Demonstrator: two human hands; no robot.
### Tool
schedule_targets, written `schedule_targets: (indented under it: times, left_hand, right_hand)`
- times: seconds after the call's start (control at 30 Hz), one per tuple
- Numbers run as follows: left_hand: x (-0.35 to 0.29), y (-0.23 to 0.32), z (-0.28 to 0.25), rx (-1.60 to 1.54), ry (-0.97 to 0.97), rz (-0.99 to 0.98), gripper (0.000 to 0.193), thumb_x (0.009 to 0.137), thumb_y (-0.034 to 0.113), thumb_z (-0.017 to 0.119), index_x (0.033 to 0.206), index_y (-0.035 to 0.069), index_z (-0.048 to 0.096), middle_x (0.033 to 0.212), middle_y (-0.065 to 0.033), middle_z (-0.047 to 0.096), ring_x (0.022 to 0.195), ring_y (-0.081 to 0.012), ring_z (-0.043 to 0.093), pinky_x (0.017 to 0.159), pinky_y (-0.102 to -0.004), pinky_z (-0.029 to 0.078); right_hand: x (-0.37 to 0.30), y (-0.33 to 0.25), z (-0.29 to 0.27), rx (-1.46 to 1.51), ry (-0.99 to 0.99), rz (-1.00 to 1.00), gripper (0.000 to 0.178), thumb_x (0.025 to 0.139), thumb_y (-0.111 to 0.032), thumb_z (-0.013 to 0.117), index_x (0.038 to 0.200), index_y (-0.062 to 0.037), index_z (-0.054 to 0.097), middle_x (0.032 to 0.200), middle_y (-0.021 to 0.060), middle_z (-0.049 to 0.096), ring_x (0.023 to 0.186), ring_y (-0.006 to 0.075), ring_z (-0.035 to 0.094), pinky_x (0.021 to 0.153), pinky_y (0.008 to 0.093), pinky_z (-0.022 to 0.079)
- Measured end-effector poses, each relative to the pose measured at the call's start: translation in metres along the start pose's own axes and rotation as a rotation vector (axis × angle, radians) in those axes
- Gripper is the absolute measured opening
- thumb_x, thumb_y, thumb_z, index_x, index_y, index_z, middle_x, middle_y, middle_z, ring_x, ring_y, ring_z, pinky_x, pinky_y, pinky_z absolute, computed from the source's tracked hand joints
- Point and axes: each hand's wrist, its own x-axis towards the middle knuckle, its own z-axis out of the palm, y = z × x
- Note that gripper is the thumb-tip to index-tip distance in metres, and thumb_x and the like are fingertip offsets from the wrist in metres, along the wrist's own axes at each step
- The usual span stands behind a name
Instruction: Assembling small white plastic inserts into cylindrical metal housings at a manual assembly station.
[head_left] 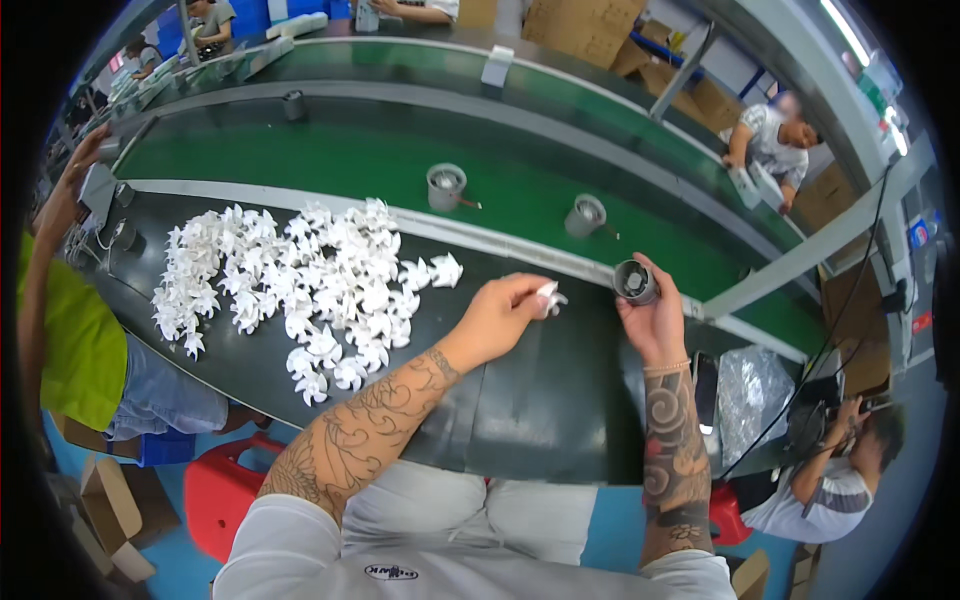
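Observation:
My left hand (507, 315) pinches a small white fan blade (550, 297) between thumb and fingers, above the dark work table (500, 410). To its right, my right hand (655, 317) grips a grey cylindrical housing (635, 283), its open end facing up toward me and its dark inside showing. The blade and the housing are apart. Left of my hands, a large heap of white fan blades (345, 270) is spread over the table. Two similar grey housings, one upright (446, 187) and one tilted (585, 215), sit on the green conveyor belt beyond, each with a short lead.
A metal rail (500, 243) separates table and green belt (350, 140). A phone (705, 385) and a clear plastic bag (752, 400) lie at the table's right. A person in a yellow-green top (75, 340) works close on the left. A slanted metal post (790, 255) stands at right.

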Motion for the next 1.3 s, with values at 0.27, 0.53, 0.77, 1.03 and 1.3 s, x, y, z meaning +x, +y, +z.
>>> schedule_targets:
  times: [0.27, 0.53, 0.77, 1.03, 1.3]
  left_hand:
    - [-0.013, 0.015, 0.025, -0.040, -0.107, 0.151, 0.017, 0.092, 0.003, 0.060, 0.107, -0.003, 0.064, 0.121, -0.0095, 0.057, 0.104, -0.0152, 0.058, 0.089, -0.0287, 0.049]
    - [-0.019, 0.021, 0.019, 0.465, -0.112, 0.319, 0.014, 0.087, 0.004, 0.065, 0.100, -0.001, 0.068, 0.119, -0.0105, 0.060, 0.098, -0.0198, 0.063, 0.083, -0.0306, 0.051]
    - [-0.014, 0.016, 0.024, 0.403, 0.014, 0.356, 0.010, 0.082, 0.003, 0.069, 0.091, -0.001, 0.069, 0.113, -0.0134, 0.068, 0.085, -0.0245, 0.070, 0.071, -0.0302, 0.056]
    - [-0.014, 0.010, 0.029, 0.123, 0.030, 0.187, 0.008, 0.081, -0.003, 0.069, 0.088, -0.005, 0.066, 0.114, -0.0164, 0.067, 0.088, -0.0179, 0.069, 0.077, -0.0284, 0.058]
    - [-0.013, 0.014, 0.024, -0.045, -0.042, -0.037, 0.007, 0.083, -0.005, 0.068, 0.086, -0.006, 0.062, 0.119, -0.0162, 0.062, 0.098, -0.0160, 0.064, 0.087, -0.0276, 0.055]
  right_hand:
    - [-0.057, 0.054, 0.024, 0.001, -0.349, 0.045, 0.055, 0.102, -0.041, 0.043, 0.145, -0.0070, 0.035, 0.115, 0.0048, 0.059, 0.099, 0.0146, 0.057, 0.080, 0.0316, 0.049]
    - [-0.052, 0.059, 0.019, 0.020, -0.349, 0.090, 0.049, 0.104, -0.028, 0.040, 0.145, -0.0015, 0.034, 0.123, 0.0121, 0.056, 0.107, 0.0208, 0.057, 0.090, 0.0391, 0.049]
    - [-0.052, 0.058, 0.020, 0.032, -0.357, 0.078, 0.051, 0.104, -0.028, 0.041, 0.146, -0.0005, 0.032, 0.125, 0.0118, 0.055, 0.111, 0.0201, 0.055, 0.095, 0.0374, 0.046]
    - [-0.051, 0.061, 0.021, -0.018, -0.303, -0.002, 0.051, 0.103, -0.028, 0.044, 0.144, 0.0013, 0.035, 0.121, 0.0111, 0.056, 0.110, 0.0190, 0.056, 0.096, 0.0344, 0.045]
    - [-0.055, 0.061, 0.025, -0.102, -0.260, -0.031, 0.051, 0.103, -0.027, 0.045, 0.143, 0.0035, 0.035, 0.120, 0.0115, 0.056, 0.108, 0.0182, 0.057, 0.094, 0.0325, 0.047]
